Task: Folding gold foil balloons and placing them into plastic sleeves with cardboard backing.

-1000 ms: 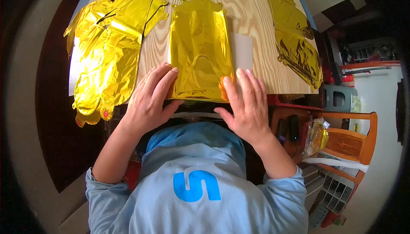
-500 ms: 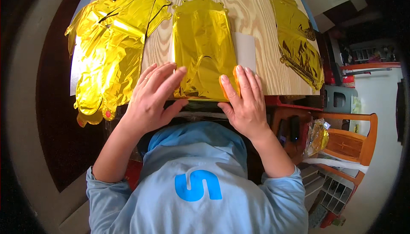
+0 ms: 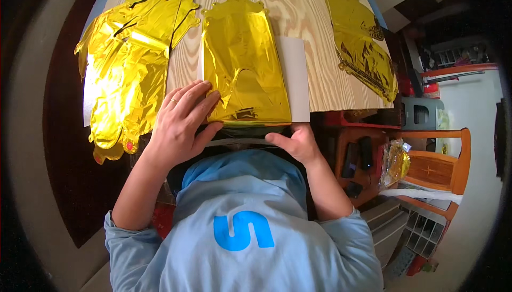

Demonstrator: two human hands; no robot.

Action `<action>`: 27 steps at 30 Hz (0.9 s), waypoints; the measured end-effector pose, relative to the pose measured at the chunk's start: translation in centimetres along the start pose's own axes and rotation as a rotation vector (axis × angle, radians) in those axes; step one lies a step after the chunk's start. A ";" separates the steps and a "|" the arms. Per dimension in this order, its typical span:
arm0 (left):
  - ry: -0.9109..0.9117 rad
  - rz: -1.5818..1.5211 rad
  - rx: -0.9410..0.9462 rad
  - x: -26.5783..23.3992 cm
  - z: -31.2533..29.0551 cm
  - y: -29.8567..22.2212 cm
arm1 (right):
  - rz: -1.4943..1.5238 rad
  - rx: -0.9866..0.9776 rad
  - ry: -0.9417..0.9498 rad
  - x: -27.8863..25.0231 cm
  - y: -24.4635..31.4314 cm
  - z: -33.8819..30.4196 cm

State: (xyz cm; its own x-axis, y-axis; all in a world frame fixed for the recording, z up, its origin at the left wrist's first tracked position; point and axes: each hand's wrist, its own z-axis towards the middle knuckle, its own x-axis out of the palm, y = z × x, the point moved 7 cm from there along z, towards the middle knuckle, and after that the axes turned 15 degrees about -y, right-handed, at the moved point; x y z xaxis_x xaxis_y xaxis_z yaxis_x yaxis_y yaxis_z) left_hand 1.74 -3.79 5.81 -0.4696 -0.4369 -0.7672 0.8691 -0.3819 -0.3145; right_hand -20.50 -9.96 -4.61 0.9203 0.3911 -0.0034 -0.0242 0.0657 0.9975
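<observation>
A flat gold foil balloon (image 3: pixel 242 57), scalloped at its far end, lies in front of me on a white card (image 3: pixel 293 78). Its near edge reaches the table's front edge. My left hand (image 3: pixel 184 118) rests on the balloon's near left corner, fingers slightly bent and lying on the foil, thumb stretched toward the edge. At the near right corner, my right hand (image 3: pixel 300 144) is down at the table edge, below the card. Its thumb points left, apart from the foil; its other fingers are hidden beneath the edge.
More gold foil balloons (image 3: pixel 128 73) lie heaped on the left of the wood-grain table (image 3: pixel 314 62), some hanging over its edge. Another gold foil piece (image 3: pixel 362 46) lies at the right. A wooden chair (image 3: pixel 453 169) and a grey stool (image 3: pixel 413 116) stand right of the table.
My right hand has left the top of the foil and dropped below the table edge, hiding its fingers with their orange coverings. My left hand stays on the near left corner, slightly lower.
</observation>
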 end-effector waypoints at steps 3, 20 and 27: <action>-0.008 0.018 0.004 -0.2 -0.3 -0.2 | 0.071 0.063 0.093 1.4 -0.8 -0.3; 0.019 0.039 -0.016 0.0 -0.4 -0.5 | 0.162 0.219 -0.281 0.3 0.1 -2.8; 0.023 0.021 -0.028 0.1 -0.7 0.0 | 0.197 0.322 -0.317 0.6 0.4 -2.9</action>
State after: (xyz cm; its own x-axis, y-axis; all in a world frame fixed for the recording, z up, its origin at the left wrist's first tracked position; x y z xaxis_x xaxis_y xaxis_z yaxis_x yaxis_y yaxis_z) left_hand 1.84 -3.31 5.35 -0.4479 -0.4254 -0.7864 0.8828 -0.3499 -0.3135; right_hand -21.08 -7.05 -4.42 0.9851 0.0653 0.1591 -0.1340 -0.2881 0.9482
